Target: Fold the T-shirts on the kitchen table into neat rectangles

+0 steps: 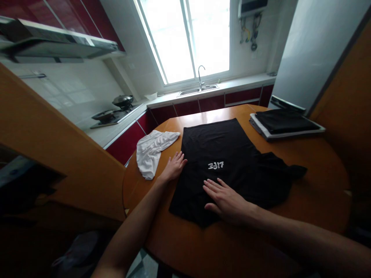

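Note:
A black T-shirt (pixel 223 143) with small white lettering lies spread on the wooden table (pixel 319 166). Its hem points left and its sleeves lie bunched toward the right. My left hand (pixel 174 166) rests at the shirt's left edge, fingers stretched out and the thumb side touching the cloth. Flat on the shirt, just below the lettering, lies my right hand (pixel 222 197) with its fingers extended. Neither hand grips anything. Beyond my left hand is a crumpled white garment (pixel 149 154).
A stack of folded dark and light clothes (pixel 286 121) sits at the table's far right. Behind the table run a counter with a sink (pixel 199 89) and a stove with pans (pixel 123 101). A refrigerator (pixel 315 50) stands right, a wooden partition (pixel 58 143) left.

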Demonstrator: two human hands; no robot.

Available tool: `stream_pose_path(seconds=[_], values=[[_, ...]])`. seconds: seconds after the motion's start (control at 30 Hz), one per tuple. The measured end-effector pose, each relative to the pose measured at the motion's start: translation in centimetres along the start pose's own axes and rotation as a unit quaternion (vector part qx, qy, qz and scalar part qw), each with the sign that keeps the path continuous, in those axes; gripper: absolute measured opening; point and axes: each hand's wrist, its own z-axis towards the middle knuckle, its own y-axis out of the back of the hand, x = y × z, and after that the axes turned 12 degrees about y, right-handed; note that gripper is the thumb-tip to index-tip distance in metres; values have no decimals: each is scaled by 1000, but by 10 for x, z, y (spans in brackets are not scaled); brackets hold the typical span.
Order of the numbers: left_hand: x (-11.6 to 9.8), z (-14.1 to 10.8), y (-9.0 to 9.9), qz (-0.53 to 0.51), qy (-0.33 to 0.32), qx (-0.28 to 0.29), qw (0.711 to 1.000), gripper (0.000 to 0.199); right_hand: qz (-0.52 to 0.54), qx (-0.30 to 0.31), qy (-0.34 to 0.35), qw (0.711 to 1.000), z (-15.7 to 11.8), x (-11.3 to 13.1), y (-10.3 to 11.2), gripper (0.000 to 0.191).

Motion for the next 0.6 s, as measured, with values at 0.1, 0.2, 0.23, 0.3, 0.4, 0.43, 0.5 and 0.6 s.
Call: stream_pose_path(seconds=[0.1,0.2,0.23,0.3,0.4,0.43,0.5,0.6], values=[[-2,2,3,-17,-5,-43,999,60,-2,-17,0,1000,0,1,1,61],[-11,1,2,-32,-35,-96,994,60,-13,-63,-2,998,-1,3,6,52],[-14,-1,0,-29,-52,-96,994,60,-18,-84,-7,996,-1,3,9,49],[-18,-2,-7,-10,-82,-68,994,63,-24,-138,-26,990,-5,-1,21,42],[-18,-2,-19,24,-98,-19,995,66,-19,-235,-92,967,-21,-16,48,33],[-17,-2,-21,28,-100,-17,994,65,-21,-270,-122,955,-30,-24,58,31],[-18,-3,-18,19,-107,-37,993,62,-41,-334,-185,923,-55,-44,78,30],[-29,-13,-5,-26,-110,-95,989,60,-128,-395,-279,866,-106,-75,96,33]])
